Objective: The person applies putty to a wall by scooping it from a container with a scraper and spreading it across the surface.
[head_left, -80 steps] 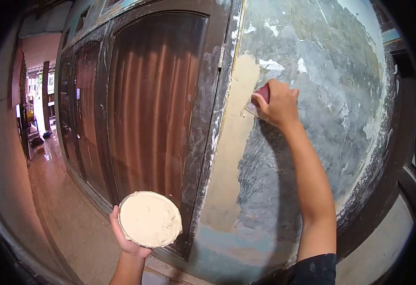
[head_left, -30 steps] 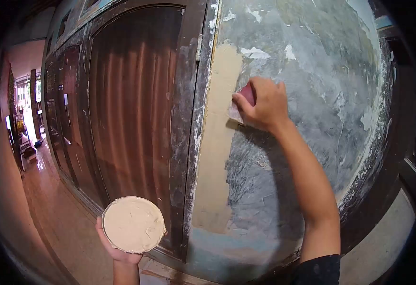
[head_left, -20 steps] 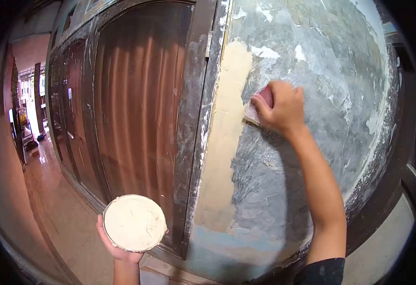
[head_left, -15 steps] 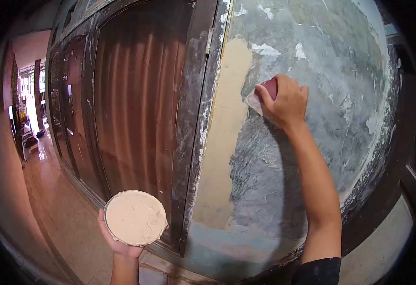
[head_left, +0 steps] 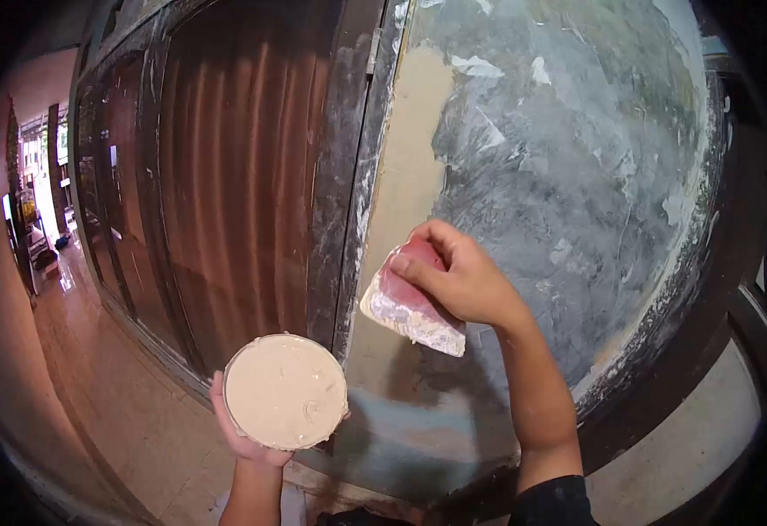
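My left hand holds a round bowl full of cream-coloured putty at lower centre-left. My right hand grips a red scraper whose pale edge is smeared with putty; it is off the wall, a short way above and to the right of the bowl. Behind it is a worn grey-green wall with a vertical strip of fresh beige putty beside the door frame.
A dark wooden door frame and brown panelled doors run along the left. A tiled floor leads down a corridor at far left. A dark frame borders the wall on the right.
My right hand has come off the wall and dropped down and left with the scraper, toward the bowl. The bowl has risen slightly and moved right.
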`<state>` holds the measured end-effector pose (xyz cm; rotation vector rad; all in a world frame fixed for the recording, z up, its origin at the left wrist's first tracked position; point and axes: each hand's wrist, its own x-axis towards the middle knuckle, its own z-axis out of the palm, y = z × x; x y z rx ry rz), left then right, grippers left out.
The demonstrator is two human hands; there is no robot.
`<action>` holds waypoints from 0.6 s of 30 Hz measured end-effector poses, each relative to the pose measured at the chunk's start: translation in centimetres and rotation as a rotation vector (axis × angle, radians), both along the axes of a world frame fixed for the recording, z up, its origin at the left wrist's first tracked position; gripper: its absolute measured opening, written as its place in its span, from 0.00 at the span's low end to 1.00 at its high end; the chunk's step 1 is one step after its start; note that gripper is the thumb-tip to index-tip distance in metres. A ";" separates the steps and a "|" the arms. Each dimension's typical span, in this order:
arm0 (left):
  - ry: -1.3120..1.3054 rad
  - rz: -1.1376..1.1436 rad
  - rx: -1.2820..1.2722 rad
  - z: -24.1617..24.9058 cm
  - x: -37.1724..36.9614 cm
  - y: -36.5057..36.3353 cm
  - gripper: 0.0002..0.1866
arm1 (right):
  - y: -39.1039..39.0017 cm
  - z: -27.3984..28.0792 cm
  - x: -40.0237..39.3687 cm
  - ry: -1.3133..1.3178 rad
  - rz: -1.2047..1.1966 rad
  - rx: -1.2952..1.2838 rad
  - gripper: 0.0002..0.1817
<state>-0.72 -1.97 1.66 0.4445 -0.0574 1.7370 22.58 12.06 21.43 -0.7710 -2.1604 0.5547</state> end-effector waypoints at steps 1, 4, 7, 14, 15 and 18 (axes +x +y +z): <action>-0.009 0.041 -0.070 -0.4 0.6 0.8 0.42 | 0.3 -2.3 -0.4 -0.036 0.051 -0.063 0.25; 0.035 -0.090 -0.057 -2.0 1.8 2.1 0.46 | 2.0 -7.2 -0.6 -0.300 0.117 -0.195 0.17; 0.024 -0.181 -0.058 -3.1 2.9 2.6 0.43 | 4.4 -12.0 0.1 -0.192 0.170 -0.402 0.16; 0.009 -0.260 -0.043 -5.2 3.2 1.7 0.44 | 3.9 -17.3 5.0 -0.114 0.017 -0.367 0.15; 0.029 -0.266 -0.050 -5.6 3.2 1.6 0.43 | 3.0 -17.5 5.4 0.048 0.022 -0.501 0.15; -0.009 -0.260 -0.076 -6.1 4.0 1.9 0.43 | 0.5 -18.6 6.1 0.255 -0.009 -0.666 0.14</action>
